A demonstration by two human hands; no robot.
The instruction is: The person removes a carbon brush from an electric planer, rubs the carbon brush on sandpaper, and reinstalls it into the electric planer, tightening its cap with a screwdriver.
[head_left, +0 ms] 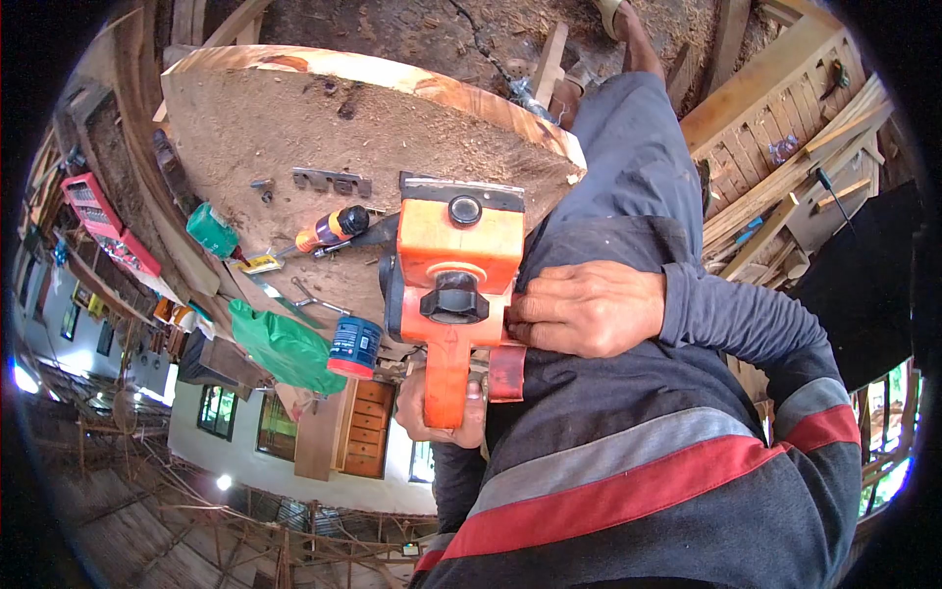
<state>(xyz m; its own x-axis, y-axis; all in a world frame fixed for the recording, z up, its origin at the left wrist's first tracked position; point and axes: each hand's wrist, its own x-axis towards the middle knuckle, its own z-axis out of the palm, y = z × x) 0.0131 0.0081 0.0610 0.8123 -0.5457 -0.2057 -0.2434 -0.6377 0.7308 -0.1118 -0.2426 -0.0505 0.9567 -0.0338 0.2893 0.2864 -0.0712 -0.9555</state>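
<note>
An orange electric planer (461,245) with a black knob is held in front of my body. My left hand (417,404) is closed around its orange handle, with fingers showing on both sides. My right hand (591,308) is closed against the planer's right side. Its fingertips are curled in, and whatever they hold is hidden. On the wooden slab (265,128) beyond lies a notched metal plate (332,183). Nearer the planer is an orange-and-black screwdriver (334,228). A wrench (319,297) sits near a blue jar with a red lid (354,342).
A green plastic bag (283,344) and a green container (211,231) are on the left. Farther left lies a red case (108,224). Wooden strips (785,187) are stacked at the right. Sawdust covers the ground (412,34) beyond the slab.
</note>
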